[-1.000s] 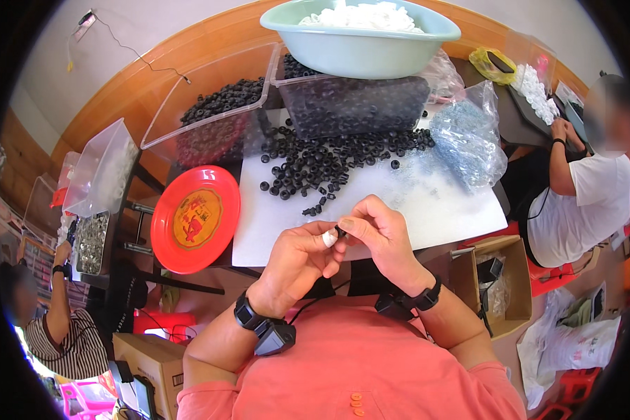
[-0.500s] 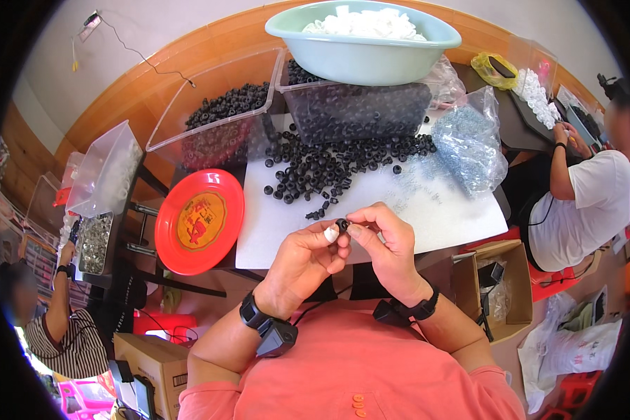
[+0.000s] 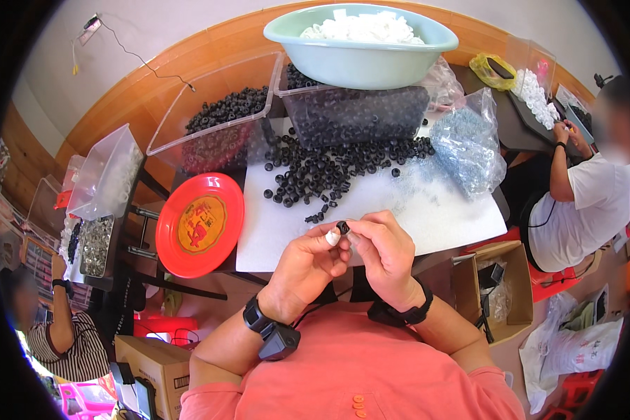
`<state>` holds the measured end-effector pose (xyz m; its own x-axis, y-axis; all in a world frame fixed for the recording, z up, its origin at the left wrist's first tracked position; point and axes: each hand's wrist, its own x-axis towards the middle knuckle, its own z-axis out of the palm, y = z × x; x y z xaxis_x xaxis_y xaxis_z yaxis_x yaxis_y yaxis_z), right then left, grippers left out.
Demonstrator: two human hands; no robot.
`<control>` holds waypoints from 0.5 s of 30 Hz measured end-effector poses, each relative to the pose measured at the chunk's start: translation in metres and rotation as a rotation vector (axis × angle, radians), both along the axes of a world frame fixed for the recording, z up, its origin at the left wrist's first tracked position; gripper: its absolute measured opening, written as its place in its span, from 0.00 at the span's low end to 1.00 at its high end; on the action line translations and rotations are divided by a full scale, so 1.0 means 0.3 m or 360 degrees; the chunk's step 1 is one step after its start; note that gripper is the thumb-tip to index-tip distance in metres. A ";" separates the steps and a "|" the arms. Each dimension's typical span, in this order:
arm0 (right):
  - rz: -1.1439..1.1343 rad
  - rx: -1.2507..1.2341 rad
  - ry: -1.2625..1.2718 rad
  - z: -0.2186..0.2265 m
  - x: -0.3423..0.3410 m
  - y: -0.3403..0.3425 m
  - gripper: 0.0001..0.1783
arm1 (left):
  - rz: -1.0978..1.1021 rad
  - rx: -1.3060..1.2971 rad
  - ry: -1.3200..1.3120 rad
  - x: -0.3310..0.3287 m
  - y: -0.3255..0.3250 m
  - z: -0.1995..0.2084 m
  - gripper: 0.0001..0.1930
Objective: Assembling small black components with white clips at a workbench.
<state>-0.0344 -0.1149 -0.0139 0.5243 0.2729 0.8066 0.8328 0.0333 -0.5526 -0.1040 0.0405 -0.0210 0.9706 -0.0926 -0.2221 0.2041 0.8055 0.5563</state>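
A small black ring-like plastic part (image 3: 343,227) is pinched between the fingertips of both hands, just above the near edge of the white board (image 3: 427,234). My left hand (image 3: 304,260) grips it from the left, with a white wrap (image 3: 332,237) around one fingertip. From the right, my right hand (image 3: 383,250) closes on the same part with thumb and forefinger; whether a second tiny piece is between them cannot be made out. Beyond my fingers lies a loose heap of black parts (image 3: 315,164). A plastic bag of tiny bluish clear pieces (image 3: 465,143) rests at the board's right.
A red round tray (image 3: 168,234) sits left of the board. Clear bins (image 3: 162,143) of black parts stand behind, with a pale green basin (image 3: 364,59) of white pieces on top. Co-workers sit left (image 3: 70,339) and right (image 3: 581,189). A cardboard box (image 3: 518,308) stands low right.
My right fingers have shifted on the black part, which has turned slightly. The left co-worker's hand has drawn back from the bin, and the right co-worker's head has moved into view.
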 end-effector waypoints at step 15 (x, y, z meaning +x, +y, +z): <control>-0.0088 -0.0121 -0.0058 -0.003 0.017 -0.013 0.11 | 0.0013 0.0004 0.0016 -0.002 -0.015 -0.004 0.13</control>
<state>-0.0294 -0.1188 -0.0148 0.5107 0.3056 0.8036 0.8520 -0.0542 -0.5208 -0.1046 0.0360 -0.0222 0.9690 -0.0841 -0.2322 0.2032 0.8059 0.5561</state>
